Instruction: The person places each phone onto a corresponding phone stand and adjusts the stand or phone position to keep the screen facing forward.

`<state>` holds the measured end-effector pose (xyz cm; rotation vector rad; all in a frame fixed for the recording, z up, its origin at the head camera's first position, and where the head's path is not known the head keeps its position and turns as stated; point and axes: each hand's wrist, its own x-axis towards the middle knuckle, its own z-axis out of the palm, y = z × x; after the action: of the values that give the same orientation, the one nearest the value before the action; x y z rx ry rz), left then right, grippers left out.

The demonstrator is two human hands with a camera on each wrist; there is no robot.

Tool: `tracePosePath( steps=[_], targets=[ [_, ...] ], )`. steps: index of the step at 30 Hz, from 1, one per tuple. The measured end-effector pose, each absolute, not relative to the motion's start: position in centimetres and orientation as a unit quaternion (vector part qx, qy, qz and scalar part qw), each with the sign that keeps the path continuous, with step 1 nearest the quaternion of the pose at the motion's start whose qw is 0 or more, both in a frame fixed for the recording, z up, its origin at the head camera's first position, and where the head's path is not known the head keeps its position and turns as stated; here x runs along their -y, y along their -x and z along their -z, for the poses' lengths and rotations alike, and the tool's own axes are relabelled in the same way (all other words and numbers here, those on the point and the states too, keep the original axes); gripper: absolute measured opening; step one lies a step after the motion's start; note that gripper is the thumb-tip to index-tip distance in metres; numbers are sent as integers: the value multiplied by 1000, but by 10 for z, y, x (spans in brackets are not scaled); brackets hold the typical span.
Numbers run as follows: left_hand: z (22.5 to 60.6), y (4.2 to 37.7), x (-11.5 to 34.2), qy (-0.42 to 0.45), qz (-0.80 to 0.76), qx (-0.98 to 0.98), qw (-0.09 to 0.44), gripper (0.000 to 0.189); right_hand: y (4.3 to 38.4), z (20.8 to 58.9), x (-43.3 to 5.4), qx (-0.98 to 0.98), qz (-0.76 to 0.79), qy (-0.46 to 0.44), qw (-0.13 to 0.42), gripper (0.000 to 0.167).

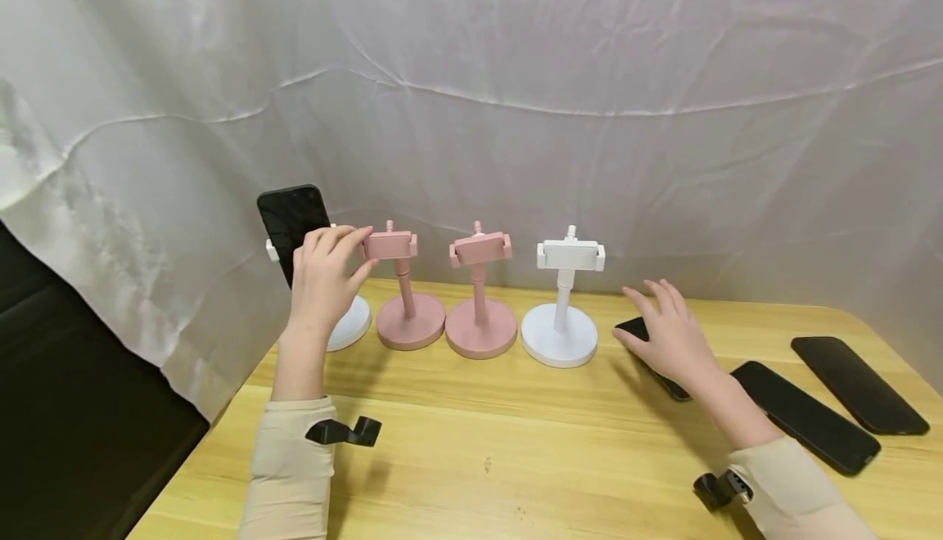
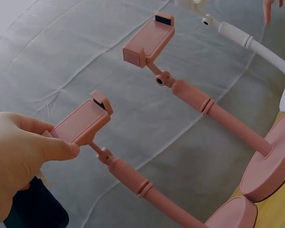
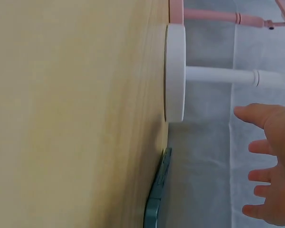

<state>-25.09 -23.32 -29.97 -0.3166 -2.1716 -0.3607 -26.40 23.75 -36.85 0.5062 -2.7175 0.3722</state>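
Note:
My left hand [image 1: 322,278] grips the left end of the clamp on the nearer pink phone stand [image 2: 83,123], thumb and fingers on either side of it. That clamp holds no phone. Just left, a black phone [image 1: 283,217] stands tilted in a white phone stand [image 1: 349,327], partly hidden by the hand. My right hand [image 1: 669,339] hovers with spread fingers over another dark phone [image 1: 674,389], which lies on the table. In the right wrist view, this hand [image 3: 278,166] holds nothing and is apart from the phone [image 3: 156,197].
A second pink stand [image 1: 480,331] and a white stand [image 1: 560,335], both with no phone, continue the row. Two more black phones [image 1: 806,417] [image 1: 858,384] lie at the right of the wooden table [image 1: 471,458]. A grey-white cloth [image 1: 516,74] hangs behind.

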Motion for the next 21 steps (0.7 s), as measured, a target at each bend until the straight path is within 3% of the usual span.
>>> tracePosePath(
  steps=[6, 21],
  targets=[
    [300, 251, 233, 126, 140, 877, 443, 45, 277, 368, -243, 968, -151, -148, 133, 70],
    [301, 252, 232, 129, 129, 874, 451, 46, 296, 373, -247, 978, -175, -71, 90, 72]
  ],
)
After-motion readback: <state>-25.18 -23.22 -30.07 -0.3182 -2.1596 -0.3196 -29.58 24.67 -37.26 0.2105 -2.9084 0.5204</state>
